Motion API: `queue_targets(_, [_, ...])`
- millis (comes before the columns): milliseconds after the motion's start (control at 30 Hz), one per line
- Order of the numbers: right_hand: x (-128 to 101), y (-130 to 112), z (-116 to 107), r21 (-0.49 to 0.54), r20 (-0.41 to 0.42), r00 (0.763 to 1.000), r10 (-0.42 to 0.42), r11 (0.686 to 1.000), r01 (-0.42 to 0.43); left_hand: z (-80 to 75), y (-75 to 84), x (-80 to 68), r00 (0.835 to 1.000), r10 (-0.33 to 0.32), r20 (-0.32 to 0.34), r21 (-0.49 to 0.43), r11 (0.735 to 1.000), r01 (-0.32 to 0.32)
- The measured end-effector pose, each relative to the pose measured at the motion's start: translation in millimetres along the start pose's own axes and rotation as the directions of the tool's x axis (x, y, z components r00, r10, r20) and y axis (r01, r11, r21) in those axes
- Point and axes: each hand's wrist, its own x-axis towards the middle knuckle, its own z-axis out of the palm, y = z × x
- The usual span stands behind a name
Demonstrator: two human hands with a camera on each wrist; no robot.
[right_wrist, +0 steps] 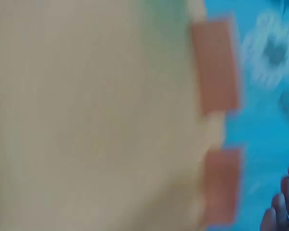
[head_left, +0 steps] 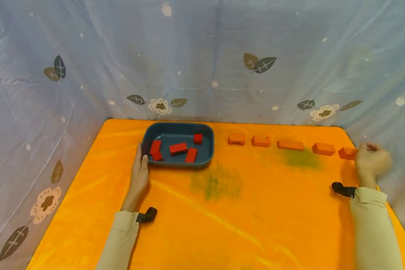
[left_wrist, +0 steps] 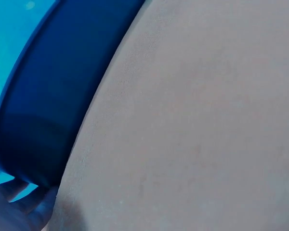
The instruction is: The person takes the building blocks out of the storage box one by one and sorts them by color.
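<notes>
My left hand [head_left: 140,174] holds the left end of a dark blue-grey tray [head_left: 207,159], thumb near its front corner and fingers along its outer wall. In the left wrist view, fingers [left_wrist: 31,204] wrap beside the tray's wall [left_wrist: 53,91]. Several red blocks [head_left: 178,149] lie inside the tray. At the right table edge, my blurred right hand [head_left: 371,163] is beside the last block [head_left: 347,153] of a row, partly covering it. Loosely bent fingers [right_wrist: 279,207] show apart from that block [right_wrist: 224,187] in the right wrist view, with nothing visible in them.
Along the back of the orange-covered table [head_left: 243,221] runs the row: an arched block [head_left: 236,138], a notched block [head_left: 260,141], a long flat block [head_left: 290,145] and a rectangular block [head_left: 324,149]. A patterned curtain [head_left: 202,75] borders the back and sides.
</notes>
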Motion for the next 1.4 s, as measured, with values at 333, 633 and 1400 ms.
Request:
queue_targets(333, [-82.1,-82.4,36.1,0.246,0.302,0.602,-0.739,0.670,0.700,-4.2,40.3,-14.1,0.999,-0.016,0.034,-0.047,0.999,0.017])
queue_targets(633, [-180.4,-148.0,96.7,0.448,0.426,0.278,-0.861,0.467,0.762,-5.7,23.7,-8.0,1.000,-0.021,0.022,-0.047,0.999,0.022])
queue_targets(1400, [-318.1,-214.9,178.7,0.552,0.766,-0.356,-0.535,0.264,0.791,-3.0,13.5,-5.0,1.000,0.021,0.005,-0.067,0.998,-0.020])
